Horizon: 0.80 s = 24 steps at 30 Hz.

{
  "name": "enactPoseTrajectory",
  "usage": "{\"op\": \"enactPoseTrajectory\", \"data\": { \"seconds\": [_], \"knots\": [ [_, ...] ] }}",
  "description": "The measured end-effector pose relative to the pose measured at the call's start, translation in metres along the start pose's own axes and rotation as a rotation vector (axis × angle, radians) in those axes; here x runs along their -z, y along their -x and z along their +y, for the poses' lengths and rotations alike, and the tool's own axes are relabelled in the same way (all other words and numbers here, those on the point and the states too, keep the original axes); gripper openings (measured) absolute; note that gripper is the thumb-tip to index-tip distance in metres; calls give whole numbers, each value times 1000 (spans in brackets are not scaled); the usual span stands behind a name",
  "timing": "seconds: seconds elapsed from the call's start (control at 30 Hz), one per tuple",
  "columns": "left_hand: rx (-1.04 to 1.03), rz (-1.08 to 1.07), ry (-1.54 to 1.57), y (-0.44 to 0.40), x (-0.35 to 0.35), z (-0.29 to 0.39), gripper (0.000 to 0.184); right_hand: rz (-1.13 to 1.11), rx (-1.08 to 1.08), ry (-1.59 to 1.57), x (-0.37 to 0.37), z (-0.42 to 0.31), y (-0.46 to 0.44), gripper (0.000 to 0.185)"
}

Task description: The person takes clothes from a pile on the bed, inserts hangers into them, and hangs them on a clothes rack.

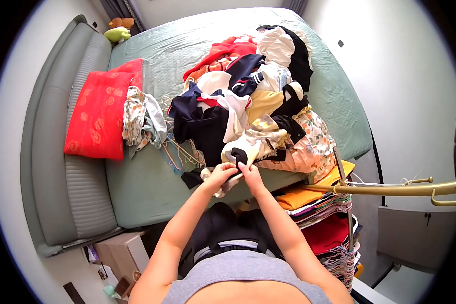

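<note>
At the near edge of the bed, my left hand [222, 175] and my right hand [250, 177] pinch the black part of a garment [256, 143] between them. This garment is cream and yellowish with dark patches, and the rest of it lies on the clothes pile; its exact kind I cannot make out. Fingers of both hands are closed on the cloth, close together. Just beyond lie a black and navy garment [202, 126] and a white piece with red trim [233, 111]. Peach floral fabric [309, 137] bulges to the right.
Several hangers [180, 154] lie left of the pile. Red pillows [99, 114] rest by the grey headboard [61, 137], beside crumpled floral cloth [134, 114]. At right, a gold rail [405, 189] juts in above a rack of hung clothes [319, 213]. A wooden cabinet [119, 253] stands lower left.
</note>
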<state>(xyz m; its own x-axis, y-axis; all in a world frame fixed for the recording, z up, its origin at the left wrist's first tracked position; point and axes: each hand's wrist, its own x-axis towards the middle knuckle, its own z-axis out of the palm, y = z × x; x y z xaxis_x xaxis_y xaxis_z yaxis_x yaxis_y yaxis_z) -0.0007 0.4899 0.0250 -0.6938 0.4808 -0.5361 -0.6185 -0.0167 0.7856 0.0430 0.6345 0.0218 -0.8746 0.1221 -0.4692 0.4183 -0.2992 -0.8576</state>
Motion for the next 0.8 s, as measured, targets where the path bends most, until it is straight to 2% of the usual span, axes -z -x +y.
{"op": "enactPoseTrajectory", "data": {
  "seconds": [0.03,0.07,0.1,0.13,0.17,0.2,0.23,0.27,0.3,0.33,0.4,0.47,0.53,0.57,0.67,0.7,0.8],
  "knots": [
    [-37,26,76,10,-6,8,12,-4,-104,125,13,-4,-2,34],
    [-75,54,152,19,-8,12,11,38,-39,151,22,-2,-2,38],
    [-184,81,42,26,-5,13,12,176,170,377,30,-6,-1,40],
    [-252,107,-202,37,-4,20,14,313,384,597,33,-16,2,41],
    [-174,120,-279,51,-5,26,13,339,550,676,33,-27,4,31],
    [-95,136,-353,71,-13,39,11,192,513,655,28,-40,9,17],
    [-397,149,-455,76,-12,33,11,-11,696,608,19,-47,8,16],
    [-408,135,-462,84,-9,30,10,-219,873,549,7,-54,7,20],
    [-492,178,-524,96,-10,35,10,-597,765,457,-6,-71,15,29],
    [-577,223,-589,107,-11,40,10,-813,707,434,-17,-66,13,25],
    [-809,378,-899,128,-3,45,13,-973,560,715,-31,-71,12,24],
    [-879,523,-876,151,1,47,16,-1087,641,679,-51,-80,12,26],
    [-894,651,-892,175,6,50,18,-1162,438,611,-74,-98,30,29],
    [-901,707,-899,183,10,50,19,-1137,792,815,-81,-81,14,29],
    [-915,828,-983,199,33,47,21,-801,773,1267,-100,-67,8,22],
    [-869,835,-1104,203,42,45,18,-622,892,1388,-99,-45,-10,19],
    [-804,813,-1364,204,71,33,21,-373,831,1426,-109,-32,-10,11]
  ]
}}
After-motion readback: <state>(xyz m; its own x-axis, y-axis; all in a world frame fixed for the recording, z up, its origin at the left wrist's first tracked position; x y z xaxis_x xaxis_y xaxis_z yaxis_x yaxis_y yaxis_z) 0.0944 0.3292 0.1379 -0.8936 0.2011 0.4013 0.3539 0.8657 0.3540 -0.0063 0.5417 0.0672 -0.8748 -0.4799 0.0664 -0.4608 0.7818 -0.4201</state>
